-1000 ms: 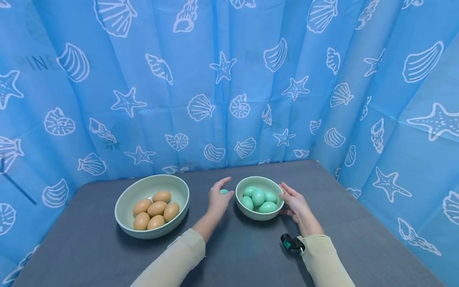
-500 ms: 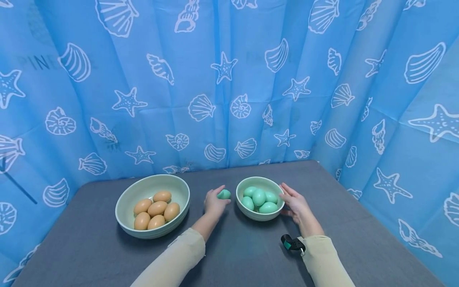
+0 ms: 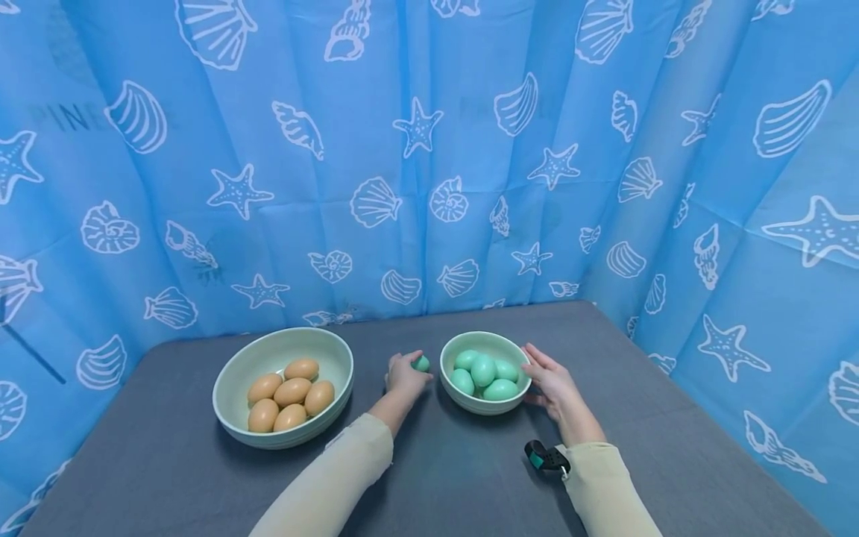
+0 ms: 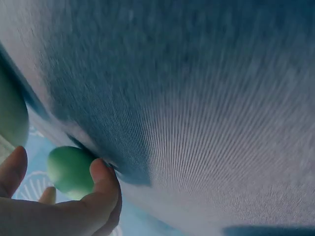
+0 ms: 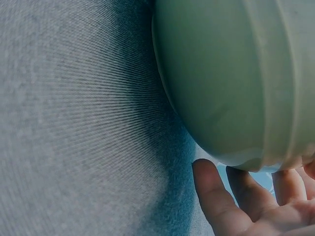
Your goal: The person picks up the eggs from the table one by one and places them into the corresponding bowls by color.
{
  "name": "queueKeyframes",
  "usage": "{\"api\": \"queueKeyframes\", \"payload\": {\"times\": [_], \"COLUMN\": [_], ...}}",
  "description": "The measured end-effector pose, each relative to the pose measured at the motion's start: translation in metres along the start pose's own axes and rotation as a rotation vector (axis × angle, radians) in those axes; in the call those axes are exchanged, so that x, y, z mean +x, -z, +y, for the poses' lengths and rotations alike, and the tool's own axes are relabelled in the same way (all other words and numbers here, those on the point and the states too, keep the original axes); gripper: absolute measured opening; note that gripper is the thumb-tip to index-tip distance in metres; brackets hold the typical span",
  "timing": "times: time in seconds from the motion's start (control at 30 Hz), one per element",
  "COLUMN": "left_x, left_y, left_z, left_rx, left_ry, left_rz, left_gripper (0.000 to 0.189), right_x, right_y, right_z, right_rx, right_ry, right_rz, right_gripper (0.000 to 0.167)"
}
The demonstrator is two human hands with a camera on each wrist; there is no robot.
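Note:
My left hand [image 3: 406, 377] is low over the table between two bowls, its fingers curled about a mint-green egg [image 4: 71, 172]. In the left wrist view one fingertip overlaps the egg's side, while another digit stands apart to the left. The hand partly hides this egg in the head view. My right hand [image 3: 553, 380] rests its extended fingers against the right side of the small pale-green bowl [image 3: 478, 406]. Several mint-green eggs [image 3: 483, 370] lie in that bowl. The right wrist view shows the fingertips [image 5: 204, 169] at the bowl's lower outer wall.
A larger pale-green bowl [image 3: 231, 406] with several brown eggs [image 3: 292, 391] stands at the left. Grey cloth covers the table [image 3: 456, 477]. Behind and to the right hangs a blue curtain [image 3: 376, 246] with white seashells. A black strap [image 3: 546, 455] hangs at the right sleeve.
My left hand has moved down and slightly left, its fingers drawing in around the green egg, more of which shows now. The right hand and both bowls have stayed put.

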State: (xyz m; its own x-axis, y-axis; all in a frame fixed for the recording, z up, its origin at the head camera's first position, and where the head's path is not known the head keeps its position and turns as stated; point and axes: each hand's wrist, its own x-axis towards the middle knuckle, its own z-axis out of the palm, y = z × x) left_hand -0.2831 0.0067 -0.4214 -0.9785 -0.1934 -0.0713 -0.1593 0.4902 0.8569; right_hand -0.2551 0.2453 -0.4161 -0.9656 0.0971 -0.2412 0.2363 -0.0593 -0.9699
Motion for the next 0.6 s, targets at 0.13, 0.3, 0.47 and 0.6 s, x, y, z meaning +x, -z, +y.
{"api": "queueKeyframes", "payload": {"times": [0.13,0.3,0.47,0.6], "left_x": [0.009,0.013,0.019,0.021], "left_y": [0.000,-0.001,-0.007,-0.012], "left_z": [0.001,0.002,0.002,0.001], "left_rx": [0.050,0.061,0.104,0.108], "left_ry": [-0.014,-0.035,-0.066,-0.042], "left_rz": [-0.004,-0.013,-0.006,0.038], "left_gripper": [0.048,0.048,0.049,0.048], "right_x": [-0.001,-0.003,-0.002,-0.002], "right_y": [0.000,-0.001,0.000,0.000], "right_z": [-0.001,-0.001,0.001,0.004], "right_rx": [-0.002,-0.004,-0.001,-0.006], "right_ry": [0.004,0.008,0.021,0.024], "right_rz": [0.003,0.004,0.005,0.007], "right_gripper": [0.057,0.057,0.057,0.056]}}
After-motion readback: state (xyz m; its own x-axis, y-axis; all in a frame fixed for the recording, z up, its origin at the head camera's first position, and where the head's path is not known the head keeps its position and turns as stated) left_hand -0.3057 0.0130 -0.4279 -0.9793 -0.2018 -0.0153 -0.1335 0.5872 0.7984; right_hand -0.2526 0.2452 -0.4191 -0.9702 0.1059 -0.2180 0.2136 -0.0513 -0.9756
